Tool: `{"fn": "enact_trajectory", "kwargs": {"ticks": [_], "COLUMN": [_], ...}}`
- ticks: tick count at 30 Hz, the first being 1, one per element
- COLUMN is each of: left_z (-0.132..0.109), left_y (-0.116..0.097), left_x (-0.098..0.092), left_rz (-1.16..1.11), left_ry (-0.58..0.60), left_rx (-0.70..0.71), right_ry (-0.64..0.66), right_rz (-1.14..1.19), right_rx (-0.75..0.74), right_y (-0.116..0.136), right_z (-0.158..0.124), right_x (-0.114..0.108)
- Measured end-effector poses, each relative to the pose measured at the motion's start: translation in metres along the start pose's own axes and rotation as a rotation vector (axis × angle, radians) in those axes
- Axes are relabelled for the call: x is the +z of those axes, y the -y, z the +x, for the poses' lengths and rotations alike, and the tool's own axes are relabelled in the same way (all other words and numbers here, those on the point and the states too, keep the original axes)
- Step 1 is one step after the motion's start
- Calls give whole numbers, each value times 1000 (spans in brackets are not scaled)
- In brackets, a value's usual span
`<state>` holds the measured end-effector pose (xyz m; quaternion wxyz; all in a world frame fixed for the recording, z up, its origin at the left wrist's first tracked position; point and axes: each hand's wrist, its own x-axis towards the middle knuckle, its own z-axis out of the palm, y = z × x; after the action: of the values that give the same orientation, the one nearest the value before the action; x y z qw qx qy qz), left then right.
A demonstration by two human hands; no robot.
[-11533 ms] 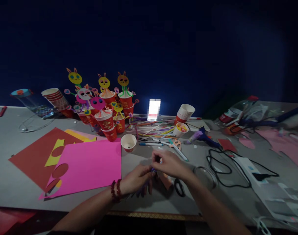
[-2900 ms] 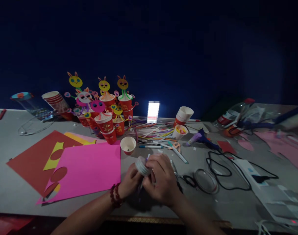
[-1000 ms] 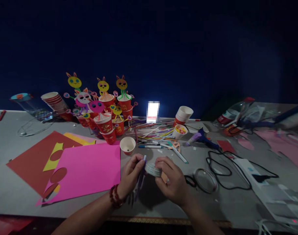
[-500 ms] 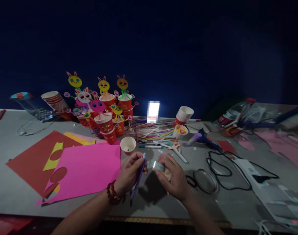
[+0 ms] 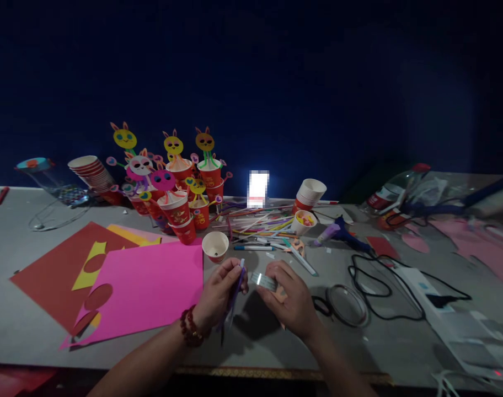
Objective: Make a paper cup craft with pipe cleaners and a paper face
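Observation:
My left hand [image 5: 219, 292], with a red bead bracelet at the wrist, pinches a thin purple straw [image 5: 234, 291] that points down toward the table. My right hand [image 5: 288, 298] is closed on a small roll of tape [image 5: 265, 281] held just right of the straw's top end. The two hands are close together above the grey table [image 5: 36, 248], in front of a small white paper cup [image 5: 216, 246].
Pink paper [image 5: 152, 286] lies left over red and yellow sheets. Red cups with animal faces [image 5: 172, 182] stand behind, beside cup stacks [image 5: 311, 193], loose straws and pens [image 5: 260, 223]. Right: a glue gun [image 5: 342, 231], black cable [image 5: 384, 281], round clear lid [image 5: 346, 303], scissors [image 5: 322, 306].
My right hand has tilted the tape roll and drawn it slightly away from the straw. Before that, both hands were closed together around the roll and the straw.

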<state>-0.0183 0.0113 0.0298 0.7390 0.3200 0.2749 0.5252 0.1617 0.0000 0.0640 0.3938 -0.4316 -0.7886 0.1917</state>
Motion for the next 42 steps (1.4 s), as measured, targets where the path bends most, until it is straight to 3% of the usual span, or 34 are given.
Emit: {"fn": "enact_trajectory", "kwargs": {"ticks": [5, 9, 13, 15, 20, 24, 30, 37, 42], "left_z": [0, 0, 1, 1, 2, 2, 1, -2, -3], "left_y": [-1, -5, -9, -10, -8, -6, -4, -6, -4], "left_x": [0, 1, 1, 2, 4, 4, 3, 3, 4], "left_rz": [59, 68, 53, 73, 118, 90, 127, 131, 87], "left_ry": [44, 0, -72, -105, -113, -110, -86, 49, 98], "left_rx": [-12, -40, -79, -78, -99, -154, -167, -139, -104], "right_ry": [9, 59, 93, 51, 191, 168, 167, 216, 82], "right_rz": [15, 85, 62, -43, -475, -626, -711, -660, -487], "right_rx": [28, 66, 243, 368, 460, 433, 471, 600, 727], "right_y": [-2, -8, -27, -39, -61, -64, -58, -56, -67], "right_z": [-2, -8, -23, -38, -88, -115, -110, -104, -103], "right_x": [-2, -4, -18, -34, -68, -61, -44, -44, -51]}}
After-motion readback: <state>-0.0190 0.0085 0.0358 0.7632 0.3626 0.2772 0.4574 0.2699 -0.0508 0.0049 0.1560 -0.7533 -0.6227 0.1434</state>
